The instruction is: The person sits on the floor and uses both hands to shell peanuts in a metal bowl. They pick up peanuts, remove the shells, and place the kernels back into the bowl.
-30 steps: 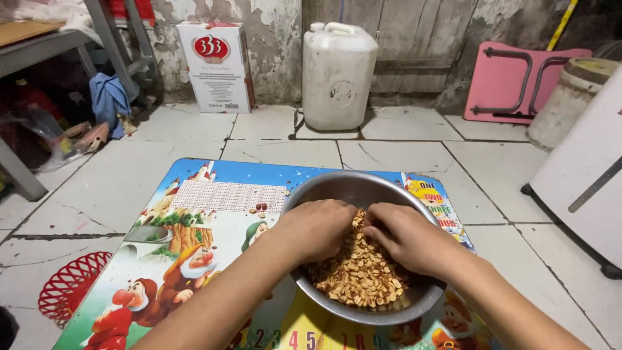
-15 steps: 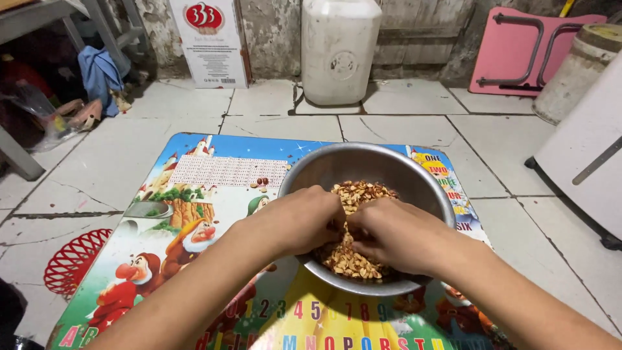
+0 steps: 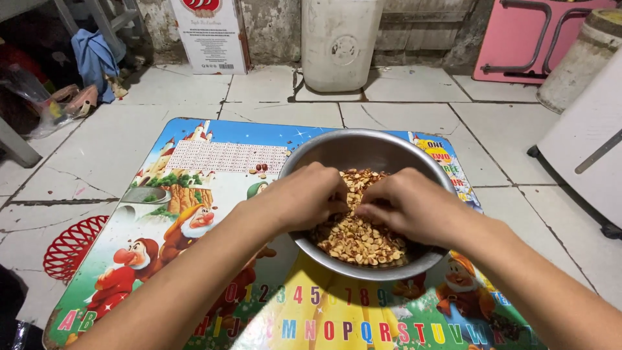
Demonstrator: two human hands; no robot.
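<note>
Together, two hands, left hand point(image 3: 304, 198) and right hand point(image 3: 408, 206), in one steel bowl point(image 3: 337, 148) of peanuts point(image 3: 359, 236).

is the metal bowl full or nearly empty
Partly full. The bowl holds a heap of peanuts on its near side, while the far inner wall shows bare. Both hands, left and right, are in the heap.

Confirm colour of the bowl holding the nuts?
Plain silver metal bowl, no pattern; the head view shows it, both hands inside it.

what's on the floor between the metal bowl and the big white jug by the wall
Nothing stands there: the head view shows only the blue edge of the picture mat and bare tiles between the metal bowl and the white jug.
</note>
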